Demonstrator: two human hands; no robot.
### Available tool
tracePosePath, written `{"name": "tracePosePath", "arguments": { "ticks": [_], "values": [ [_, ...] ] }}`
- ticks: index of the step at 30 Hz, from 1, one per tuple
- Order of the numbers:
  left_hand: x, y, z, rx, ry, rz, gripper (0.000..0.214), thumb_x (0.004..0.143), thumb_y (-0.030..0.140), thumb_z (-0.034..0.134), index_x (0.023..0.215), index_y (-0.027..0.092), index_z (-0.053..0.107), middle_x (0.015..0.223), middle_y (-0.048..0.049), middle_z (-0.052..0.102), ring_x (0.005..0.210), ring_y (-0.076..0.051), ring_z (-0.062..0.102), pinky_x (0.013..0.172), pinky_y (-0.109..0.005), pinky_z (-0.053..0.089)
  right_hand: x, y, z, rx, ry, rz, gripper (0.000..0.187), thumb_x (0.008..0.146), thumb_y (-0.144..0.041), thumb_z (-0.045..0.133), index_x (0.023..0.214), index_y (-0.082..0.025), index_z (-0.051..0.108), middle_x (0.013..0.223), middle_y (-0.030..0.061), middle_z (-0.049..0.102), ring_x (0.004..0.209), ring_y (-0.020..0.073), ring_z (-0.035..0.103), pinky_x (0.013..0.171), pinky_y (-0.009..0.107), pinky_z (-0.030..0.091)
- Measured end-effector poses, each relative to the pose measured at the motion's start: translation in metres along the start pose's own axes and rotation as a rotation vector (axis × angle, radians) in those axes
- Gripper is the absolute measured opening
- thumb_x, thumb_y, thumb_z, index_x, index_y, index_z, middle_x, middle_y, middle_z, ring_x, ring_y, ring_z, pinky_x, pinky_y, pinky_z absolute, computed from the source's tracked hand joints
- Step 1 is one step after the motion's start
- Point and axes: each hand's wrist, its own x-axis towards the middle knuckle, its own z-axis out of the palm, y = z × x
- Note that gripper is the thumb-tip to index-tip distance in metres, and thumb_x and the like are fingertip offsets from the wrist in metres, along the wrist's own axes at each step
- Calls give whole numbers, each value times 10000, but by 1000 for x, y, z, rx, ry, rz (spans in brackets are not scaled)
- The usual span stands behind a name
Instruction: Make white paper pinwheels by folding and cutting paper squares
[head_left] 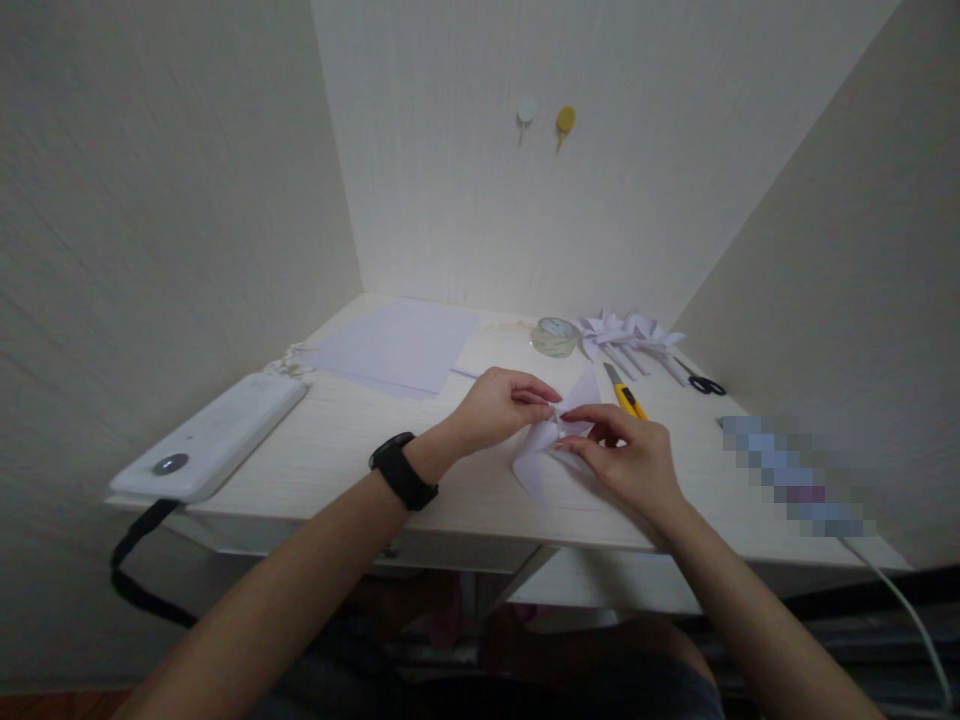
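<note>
1. The white desk [337,450] fills a corner, with walls close on the left, back and right. The open room is the bare strip from the middle to the front edge, right under the person's arms.
2. A long white device [214,437] lies at the front left corner, its end almost over the edge and a black strap hanging below. I'd judge that a sweep of the left elbow could tip it off.
3. A stack of paper sheets [397,345] lies flat at the back left, well apart from the hands.
4. The left hand [495,405] is curled, thumb and forefinger pinched shut on the middle of the folded paper [534,462].
5. The right hand [630,460] pinches that paper's right side between thumb and fingertips, the other fingers loosely bent.
6. The folded paper sits mid-desk, just above the surface, near the front edge. Too hard a pull between the two pinches could tear or crease it.
7. Finished paper shapes [630,330] lie at the back right.
8. A tape roll [555,337] lies beside them.
9. A yellow utility knife [626,397] lies just beyond the right hand. Whether its blade is out I cannot tell, but a careless reach could catch it.
10. Scissors [705,384] lie farther right.
</note>
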Motion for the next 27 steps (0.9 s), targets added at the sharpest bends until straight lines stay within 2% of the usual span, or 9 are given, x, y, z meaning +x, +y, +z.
{"name": "tracePosePath", "arguments": {
  "ticks": [3,11,14,18,22,27],
  "values": [
    [0,-1,0,-10,-7,5,166,707,24,708,836,126,738,796,-56,750,763,-141,701,788,-296,563,0,1,1,82,8,77,233,702,-357,800,882,-220,744,713,3,719,524,125,578,529,248,462],
    [-1,-1,1,4,-6,-23,213,701,25,711,882,133,740,769,-50,749,745,-142,703,774,-294,561,-1,7,5,263,1,214,307,649,-365,834,892,-206,735,784,28,714,559,125,533,535,259,433],
    [-1,-2,1,-5,-11,-24,191,700,35,713,862,133,737,771,-52,748,750,-149,704,767,-294,560,-1,8,5,298,-17,243,310,650,-361,831,899,-199,741,706,12,678,545,124,508,528,261,416],
    [0,-3,2,-22,-26,-28,179,703,52,718,863,132,734,770,-51,746,747,-146,701,771,-293,557,-1,4,3,268,-36,179,256,668,-332,817,881,-204,752,628,-14,614,525,117,478,511,256,391],
    [0,-4,2,-29,-24,-31,197,697,50,721,876,133,732,762,-45,740,741,-138,694,768,-287,553,0,0,1,233,-23,126,220,697,-338,792,875,-216,750,706,5,660,543,119,498,530,264,421],
    [0,-4,2,-30,-11,-21,209,690,67,731,887,135,732,774,-41,728,743,-133,680,764,-283,549,0,-3,1,204,-16,117,199,709,-339,778,863,-218,749,705,9,673,540,125,513,532,270,438]
  ]
}}
